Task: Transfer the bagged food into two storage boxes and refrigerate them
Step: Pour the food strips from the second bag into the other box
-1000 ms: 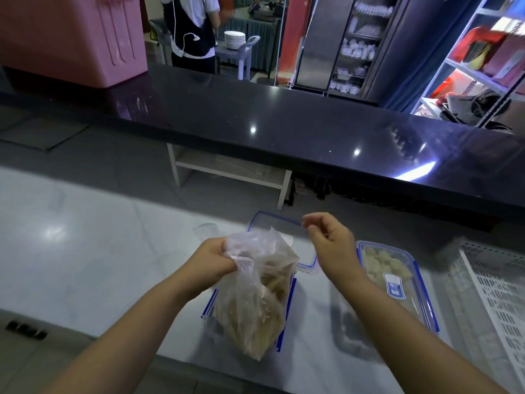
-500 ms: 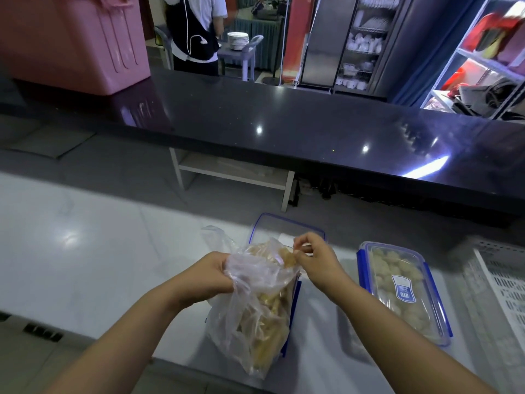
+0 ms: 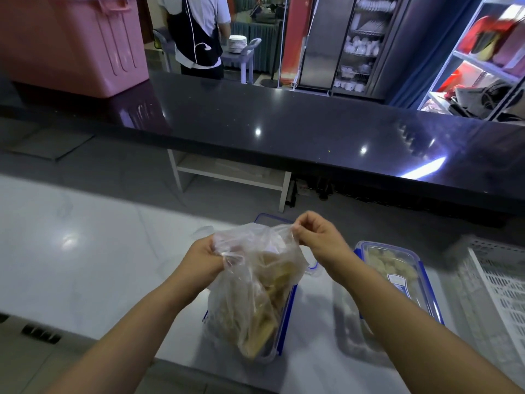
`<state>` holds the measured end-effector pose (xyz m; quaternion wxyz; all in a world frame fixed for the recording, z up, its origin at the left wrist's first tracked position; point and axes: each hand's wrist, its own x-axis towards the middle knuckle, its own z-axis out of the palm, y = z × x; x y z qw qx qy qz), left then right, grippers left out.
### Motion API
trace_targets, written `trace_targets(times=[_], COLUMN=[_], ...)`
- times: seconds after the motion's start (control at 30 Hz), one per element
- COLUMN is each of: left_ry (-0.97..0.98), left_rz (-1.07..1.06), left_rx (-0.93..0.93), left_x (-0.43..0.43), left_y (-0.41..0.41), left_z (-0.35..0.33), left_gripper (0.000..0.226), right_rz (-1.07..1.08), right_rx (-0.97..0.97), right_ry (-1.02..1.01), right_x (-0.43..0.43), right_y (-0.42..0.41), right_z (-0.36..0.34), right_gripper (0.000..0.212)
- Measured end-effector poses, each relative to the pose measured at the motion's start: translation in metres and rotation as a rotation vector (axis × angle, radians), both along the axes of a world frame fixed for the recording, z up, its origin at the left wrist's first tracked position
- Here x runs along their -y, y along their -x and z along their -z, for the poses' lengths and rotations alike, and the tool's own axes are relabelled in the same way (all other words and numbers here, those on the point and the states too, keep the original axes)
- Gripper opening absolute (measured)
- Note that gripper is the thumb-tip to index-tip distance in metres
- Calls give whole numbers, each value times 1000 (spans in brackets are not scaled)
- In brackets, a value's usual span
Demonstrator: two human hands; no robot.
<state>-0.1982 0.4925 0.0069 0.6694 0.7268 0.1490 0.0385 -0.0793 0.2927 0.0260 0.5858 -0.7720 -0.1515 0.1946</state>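
Observation:
A clear plastic bag [image 3: 252, 297] full of tan food pieces hangs over an open blue-rimmed storage box [image 3: 285, 317] on the white counter. My left hand [image 3: 203, 258] grips the bag's left rim. My right hand [image 3: 315, 236] pinches the right rim, and the mouth is stretched wide between them. The box is mostly hidden behind the bag. To the right lies a second storage box [image 3: 397, 268] with its blue-clipped lid on and pale food pieces inside.
A white perforated crate [image 3: 500, 285] stands at the right edge. Behind the white counter [image 3: 85, 251] runs a raised black countertop [image 3: 284, 126] carrying a pink bin [image 3: 74, 38]. A person [image 3: 199, 32] stands beyond it near shelves of dishes.
My right hand came in from open air, took hold of the bag's right rim and pulled it up and to the right, spreading the mouth. The left hand kept its grip.

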Motion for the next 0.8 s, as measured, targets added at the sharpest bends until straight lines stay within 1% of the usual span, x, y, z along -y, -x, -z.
trace_targets(times=[0.1, 0.2, 0.37, 0.5, 0.6, 0.63, 0.7, 0.8], left_ry=[40, 48, 55, 45, 111, 143, 180, 154], left_rz=[-87, -137, -131, -203, -167, -145, -105, -171], left_rx=[58, 44, -15, 40, 92, 110, 129, 23], left_x=[5, 7, 10, 6, 6, 7, 12, 19], left_y=[-5, -11, -13, -9, -2, 0, 3, -1], left_z=[-4, -6, -2, -3, -7, -9, -13, -11], left_gripper=[25, 21, 24, 20, 15, 14, 14, 12], right_rz=[33, 74, 85, 180, 160, 160, 178, 218], right_rx=[50, 93, 134, 120, 153, 165, 195, 275], right_ry=[-51, -75, 72, -43, 38, 39, -21, -22], right_x=[-3, -4, -4, 1, -1, -1, -3, -6], right_y=[0, -1, 5, 6, 12, 14, 17, 25], right_z=[-15, -22, -18, -22, -20, -20, -20, -18], right_gripper=[12, 13, 11, 15, 13, 14, 15, 15])
